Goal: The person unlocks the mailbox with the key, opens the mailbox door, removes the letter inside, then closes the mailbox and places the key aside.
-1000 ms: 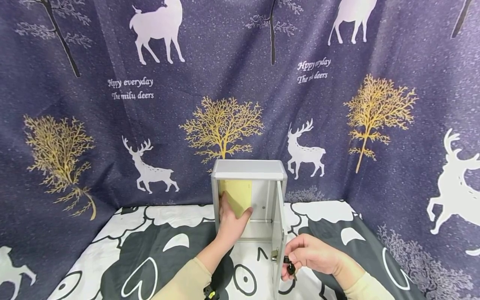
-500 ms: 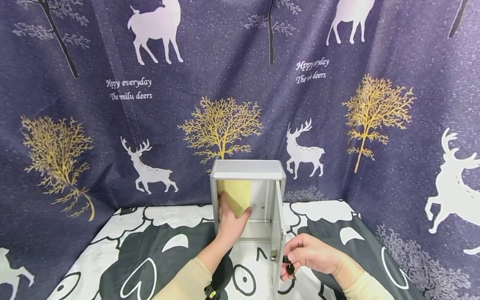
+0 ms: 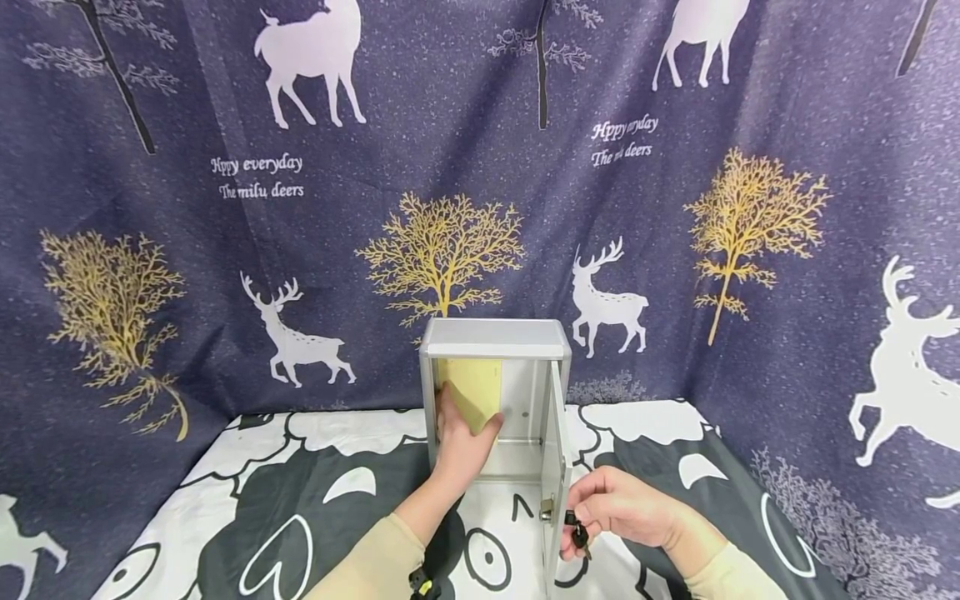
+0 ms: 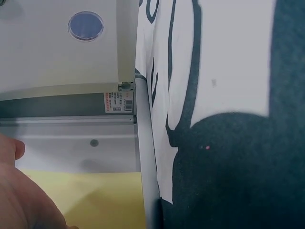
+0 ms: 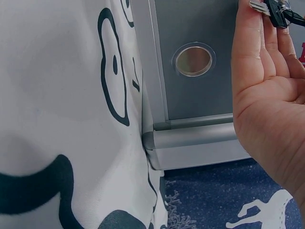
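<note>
A silver-grey metal letter box (image 3: 495,337) stands upright, its door (image 3: 557,442) swung out to the right. My left hand (image 3: 459,446) reaches inside and holds a flat yellow envelope (image 3: 480,387), fingers at its left edge and thumb near the right one. In the left wrist view the envelope (image 4: 109,198) lies beyond part of that hand (image 4: 24,200). At the door's outer side, my right hand (image 3: 621,507) grips a small bunch of keys (image 3: 580,536) by the lock (image 3: 547,510). The right wrist view shows the keys (image 5: 277,12) at its fingertips.
Cloth with black-and-white cartoon print (image 3: 352,483) covers the table. A dark blue curtain (image 3: 465,167) with deer and trees hangs behind and at the sides. The door has a round window (image 5: 193,61). Inside the box is a barcode label (image 4: 119,102).
</note>
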Demonstrator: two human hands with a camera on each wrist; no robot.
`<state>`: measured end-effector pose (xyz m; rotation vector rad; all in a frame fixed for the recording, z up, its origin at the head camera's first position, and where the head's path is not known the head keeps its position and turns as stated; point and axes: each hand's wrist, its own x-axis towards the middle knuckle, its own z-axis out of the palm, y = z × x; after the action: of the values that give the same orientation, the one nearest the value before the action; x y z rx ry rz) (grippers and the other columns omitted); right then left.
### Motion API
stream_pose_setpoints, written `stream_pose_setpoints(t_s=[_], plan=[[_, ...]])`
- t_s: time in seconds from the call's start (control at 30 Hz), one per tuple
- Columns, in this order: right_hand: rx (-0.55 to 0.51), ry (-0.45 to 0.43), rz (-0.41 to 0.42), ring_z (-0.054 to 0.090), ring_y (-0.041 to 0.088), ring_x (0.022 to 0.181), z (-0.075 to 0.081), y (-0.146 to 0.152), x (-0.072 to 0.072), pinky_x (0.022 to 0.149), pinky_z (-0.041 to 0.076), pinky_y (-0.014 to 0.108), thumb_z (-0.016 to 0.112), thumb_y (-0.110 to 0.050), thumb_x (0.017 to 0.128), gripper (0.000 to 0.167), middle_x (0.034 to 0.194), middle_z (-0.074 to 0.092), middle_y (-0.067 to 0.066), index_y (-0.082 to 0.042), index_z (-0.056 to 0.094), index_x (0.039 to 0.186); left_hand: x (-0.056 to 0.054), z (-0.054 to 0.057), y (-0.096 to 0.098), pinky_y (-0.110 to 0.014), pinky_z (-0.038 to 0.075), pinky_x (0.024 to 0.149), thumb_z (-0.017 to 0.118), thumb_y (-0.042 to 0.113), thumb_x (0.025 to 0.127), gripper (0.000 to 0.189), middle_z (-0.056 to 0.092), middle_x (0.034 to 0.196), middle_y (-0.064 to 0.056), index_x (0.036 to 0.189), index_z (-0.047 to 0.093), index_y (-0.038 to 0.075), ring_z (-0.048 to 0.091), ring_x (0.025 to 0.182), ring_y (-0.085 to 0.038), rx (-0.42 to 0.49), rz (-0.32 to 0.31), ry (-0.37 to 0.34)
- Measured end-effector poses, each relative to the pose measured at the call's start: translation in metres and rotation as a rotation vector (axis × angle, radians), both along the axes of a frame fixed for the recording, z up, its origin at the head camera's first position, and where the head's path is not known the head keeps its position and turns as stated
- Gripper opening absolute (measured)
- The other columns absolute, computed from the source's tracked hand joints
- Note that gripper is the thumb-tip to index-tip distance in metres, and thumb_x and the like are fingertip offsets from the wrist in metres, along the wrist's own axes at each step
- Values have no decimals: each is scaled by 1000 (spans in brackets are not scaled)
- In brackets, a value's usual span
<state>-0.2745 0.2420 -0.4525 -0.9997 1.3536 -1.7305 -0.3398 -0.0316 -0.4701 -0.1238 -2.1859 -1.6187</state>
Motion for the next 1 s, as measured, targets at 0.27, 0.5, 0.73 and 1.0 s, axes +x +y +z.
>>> stream_pose_setpoints(t_s=[0.27,0.5,0.73,1.0], plan=[[-3,-4,0,83,24,101,1,-1,1,88,65,35,47,5,106,38,108,84,13,41,36,107,-1,-1,1,-73,32,125,85,36,93,115,23,177,-33,176,13,0,27,161,-55,-4,6,8],[-6,-3,0,83,25,102,2,0,1,87,65,35,47,5,106,38,108,84,14,41,35,106,-2,-2,0,-71,32,125,85,36,93,115,23,176,-34,175,14,-3,27,161,-55,-9,4,18],[-11,-2,4,83,26,102,2,0,1,88,66,35,46,5,106,37,109,84,14,41,35,105,-5,-4,-2,-68,32,127,89,35,90,118,26,175,-34,174,16,-4,30,160,-54,17,7,19],[-27,-6,14,83,26,103,1,1,0,89,66,36,45,6,106,36,109,83,15,41,35,106,-7,-3,-5,-65,41,121,88,33,91,118,39,164,-35,175,13,-3,44,150,-50,10,-25,16]])
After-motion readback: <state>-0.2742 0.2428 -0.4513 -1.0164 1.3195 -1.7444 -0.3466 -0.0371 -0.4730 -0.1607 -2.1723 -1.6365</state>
